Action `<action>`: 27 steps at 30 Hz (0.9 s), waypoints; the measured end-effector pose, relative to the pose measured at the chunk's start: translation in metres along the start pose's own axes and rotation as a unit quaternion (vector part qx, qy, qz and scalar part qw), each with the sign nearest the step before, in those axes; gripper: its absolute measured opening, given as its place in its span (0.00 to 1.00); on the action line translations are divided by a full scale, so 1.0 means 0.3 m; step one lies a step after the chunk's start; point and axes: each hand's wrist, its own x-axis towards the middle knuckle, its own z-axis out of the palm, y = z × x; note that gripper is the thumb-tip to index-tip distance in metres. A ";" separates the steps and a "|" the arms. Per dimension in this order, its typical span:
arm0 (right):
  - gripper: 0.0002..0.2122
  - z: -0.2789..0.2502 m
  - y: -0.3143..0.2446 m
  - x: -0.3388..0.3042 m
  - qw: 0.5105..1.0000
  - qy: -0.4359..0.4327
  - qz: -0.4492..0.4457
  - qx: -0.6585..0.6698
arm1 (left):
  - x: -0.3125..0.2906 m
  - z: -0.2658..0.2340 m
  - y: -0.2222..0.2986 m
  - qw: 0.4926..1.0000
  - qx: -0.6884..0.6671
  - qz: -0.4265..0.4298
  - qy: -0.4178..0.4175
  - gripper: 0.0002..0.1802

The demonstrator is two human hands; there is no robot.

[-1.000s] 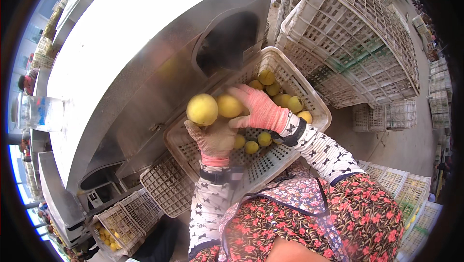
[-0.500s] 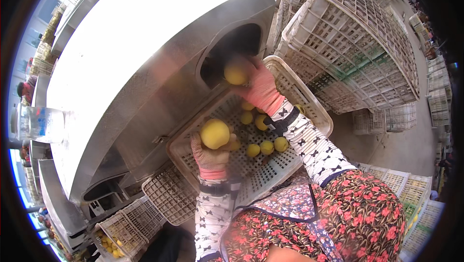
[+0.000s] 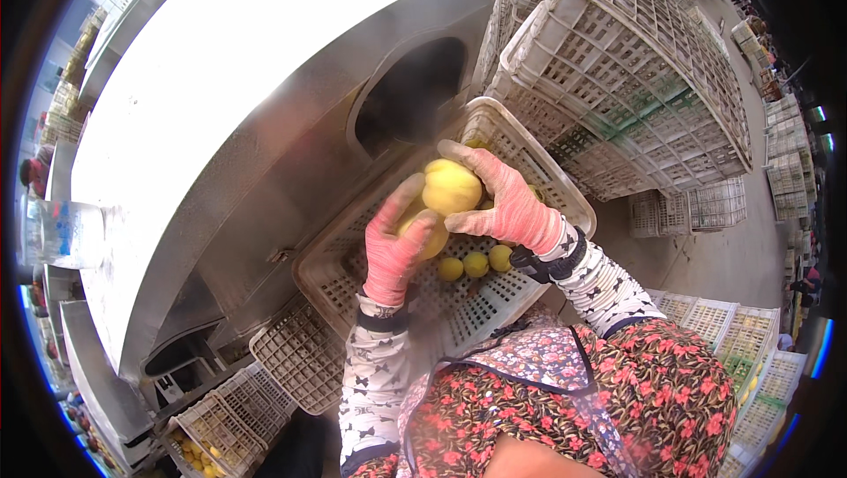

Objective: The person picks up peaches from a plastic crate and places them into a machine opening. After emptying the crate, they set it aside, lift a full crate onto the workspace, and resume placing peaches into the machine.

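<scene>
My gloved right hand has its thumb and fingers round a yellow peach with a cleft down its side. Close beside it, my gloved left hand grips a second yellow peach, partly covered by its fingers. Both hands are above a pale plastic crate with slotted walls and floor. Several more peaches lie inside, some in a short row; others are partly hidden behind my right hand.
A metal machine with a dark oval opening borders the crate's far left side. Stacked plastic crates rise at the right. Lower left are another crate and one holding yellow fruit.
My right hand has come back from the machine's opening with its peach, down over the crate. My left hand has risen slightly, and the two hands are now close together.
</scene>
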 end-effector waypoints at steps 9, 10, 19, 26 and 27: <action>0.34 0.043 0.052 0.249 0.907 0.144 0.013 -0.396 | 0.009 -0.023 -0.123 0.901 -0.395 -0.114 0.140 0.21; 0.32 0.070 0.128 0.298 0.894 0.132 0.027 -0.428 | 0.006 -0.029 -0.135 0.854 -0.496 -0.121 0.103 0.21; 0.47 0.094 0.030 0.222 0.948 0.111 -0.047 -0.294 | 0.049 -0.079 -0.167 0.961 -0.242 0.025 0.131 0.22; 0.44 0.119 0.074 0.076 0.990 0.047 0.020 -0.130 | 0.043 0.013 -0.161 0.948 -0.289 0.042 0.125 0.21; 0.42 0.109 0.048 0.072 0.975 0.068 0.024 -0.208 | 0.030 -0.003 -0.181 0.973 -0.172 0.079 0.128 0.21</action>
